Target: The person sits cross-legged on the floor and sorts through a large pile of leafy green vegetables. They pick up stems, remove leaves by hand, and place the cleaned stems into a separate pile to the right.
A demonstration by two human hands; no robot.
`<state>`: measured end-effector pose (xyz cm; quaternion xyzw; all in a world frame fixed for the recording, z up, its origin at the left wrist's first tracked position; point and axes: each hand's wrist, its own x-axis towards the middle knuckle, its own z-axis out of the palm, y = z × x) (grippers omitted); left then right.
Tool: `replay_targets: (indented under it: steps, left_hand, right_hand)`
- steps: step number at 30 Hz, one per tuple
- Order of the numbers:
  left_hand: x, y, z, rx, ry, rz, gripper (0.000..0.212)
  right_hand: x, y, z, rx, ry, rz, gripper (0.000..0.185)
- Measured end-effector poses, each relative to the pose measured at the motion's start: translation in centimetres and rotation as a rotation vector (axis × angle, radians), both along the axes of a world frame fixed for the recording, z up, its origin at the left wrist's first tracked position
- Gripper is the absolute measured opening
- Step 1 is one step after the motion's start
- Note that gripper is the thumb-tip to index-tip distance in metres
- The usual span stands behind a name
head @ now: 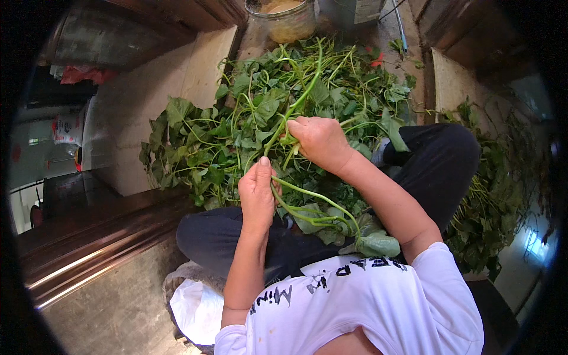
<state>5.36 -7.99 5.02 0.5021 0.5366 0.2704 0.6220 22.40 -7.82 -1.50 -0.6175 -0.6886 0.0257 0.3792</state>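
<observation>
My left hand (258, 191) is closed around a green leafy vine stem (306, 93), whose thick upper end reaches up over the pile. Up and to the right of it, my right hand (320, 141) grips the same vine area, with short cut or broken stem ends showing under its fingers. Below my left hand the thinner stems curve right to large drooping leaves (377, 243) over my lap. A wide heap of green vines and leaves (266, 106) lies in front of my crossed legs.
A bucket (288, 22) with yellowish contents stands beyond the heap, beside a grey container (346, 13). More vines (483, 208) lie at the right. A dark wooden ledge (106, 239) runs along the left, and a white plastic bag (197, 310) sits near my left hip.
</observation>
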Motion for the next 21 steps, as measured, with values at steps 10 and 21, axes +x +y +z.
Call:
replay_targets:
  steps: [10, 21]
  left_hand:
    - [-1.8, 2.1, 2.3, 0.187, -0.03, 0.18, 0.04]
    - [-0.2, 2.7, 2.0, 0.062, 0.025, 0.07, 0.045]
  right_hand:
    - [4.5, 0.6, 0.6, -0.462, 0.389, 0.061, 0.022]
    - [-1.3, -1.1, 6.1, -0.158, 0.277, 0.228, 0.014]
